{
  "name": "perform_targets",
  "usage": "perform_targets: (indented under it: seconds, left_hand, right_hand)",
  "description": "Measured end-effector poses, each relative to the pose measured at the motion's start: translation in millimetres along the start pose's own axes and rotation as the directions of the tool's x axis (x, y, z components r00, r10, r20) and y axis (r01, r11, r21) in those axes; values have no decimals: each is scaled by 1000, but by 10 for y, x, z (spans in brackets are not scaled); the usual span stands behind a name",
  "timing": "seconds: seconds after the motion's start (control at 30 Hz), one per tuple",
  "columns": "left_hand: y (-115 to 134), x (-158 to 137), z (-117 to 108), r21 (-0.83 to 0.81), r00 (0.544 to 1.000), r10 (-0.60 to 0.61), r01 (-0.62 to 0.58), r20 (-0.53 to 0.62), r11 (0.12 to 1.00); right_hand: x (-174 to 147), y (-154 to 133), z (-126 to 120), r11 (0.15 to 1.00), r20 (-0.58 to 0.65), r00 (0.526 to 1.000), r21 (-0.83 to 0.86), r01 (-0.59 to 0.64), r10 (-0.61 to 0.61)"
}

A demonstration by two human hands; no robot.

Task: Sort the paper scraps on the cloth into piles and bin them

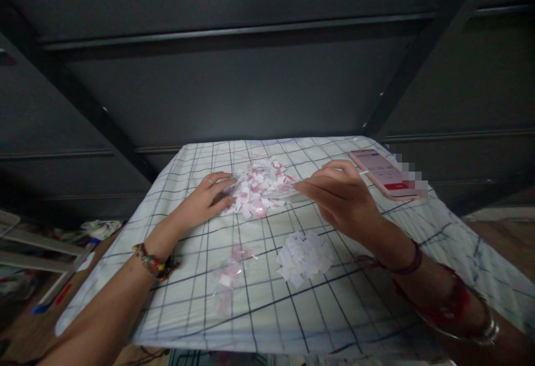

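Right grip (345, 199) pinches white stick (363, 172) near phone (378, 170); left grip (203, 201), loosely spread, touches scraps (256, 188).

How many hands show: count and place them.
2: the left hand at the left edge of the mixed heap of scraps; the right hand at its right, holding a thin white stick. No others show.

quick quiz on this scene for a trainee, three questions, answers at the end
1. True or false: the white paper pile lies nearer the person than the pink-and-white heap.

2. Fill in: the phone lies nearer the person's ____ hand.

3. The left hand rests at the edge of:
a) the phone
b) the pink-and-white heap
c) the white paper pile

Key: 1. True; 2. right; 3. b
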State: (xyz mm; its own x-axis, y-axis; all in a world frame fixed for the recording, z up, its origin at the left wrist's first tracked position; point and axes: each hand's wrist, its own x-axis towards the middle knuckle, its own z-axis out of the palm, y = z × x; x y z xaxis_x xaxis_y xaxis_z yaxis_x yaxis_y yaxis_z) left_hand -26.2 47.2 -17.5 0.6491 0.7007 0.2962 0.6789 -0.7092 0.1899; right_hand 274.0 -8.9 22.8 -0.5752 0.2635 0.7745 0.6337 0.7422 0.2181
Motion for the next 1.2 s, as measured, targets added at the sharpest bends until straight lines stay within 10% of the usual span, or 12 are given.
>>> perform_targets:
  seconds: [0.9,1.2]
  left_hand:
    - [66,5,-23,-41,996,88,-87,19,995]
    - [87,-18,-50,-84,980,46,-30,195,996]
  right_hand:
    - [50,-59,-169,995,127,987,33,97,-100]
    - [56,-86,-169,996,129,987,5,93,-93]
